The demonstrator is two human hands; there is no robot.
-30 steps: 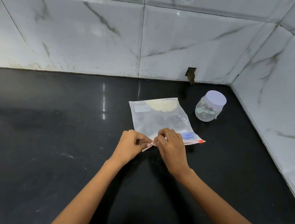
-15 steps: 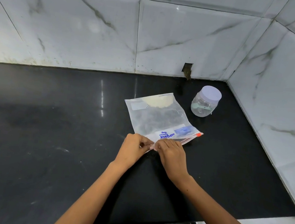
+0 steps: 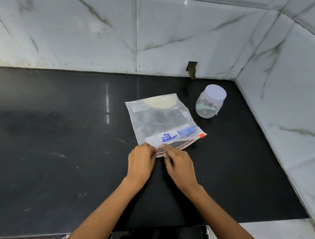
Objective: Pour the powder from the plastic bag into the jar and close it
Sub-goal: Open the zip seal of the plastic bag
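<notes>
A clear zip plastic bag [image 3: 160, 119] lies flat on the black counter [image 3: 51, 146], with pale powder [image 3: 160, 103] gathered at its far end and a pink zip strip at the near end. My left hand [image 3: 141, 161] and my right hand [image 3: 180, 165] both pinch the near corner of the zip strip, which looks partly parted there. An orange slider sits at the strip's right end. A clear jar [image 3: 209, 104] with a lilac lid on and a green scoop inside stands to the bag's right, apart from it.
White marble-tiled walls [image 3: 293, 95] close the counter at the back and right. A small dark hole [image 3: 191, 69] sits in the back wall near the jar. The counter's front edge runs near my body.
My hands slid toward me along the bag's zip end and now pinch its near corner, uncovering the printed label. The view has shifted a little.
</notes>
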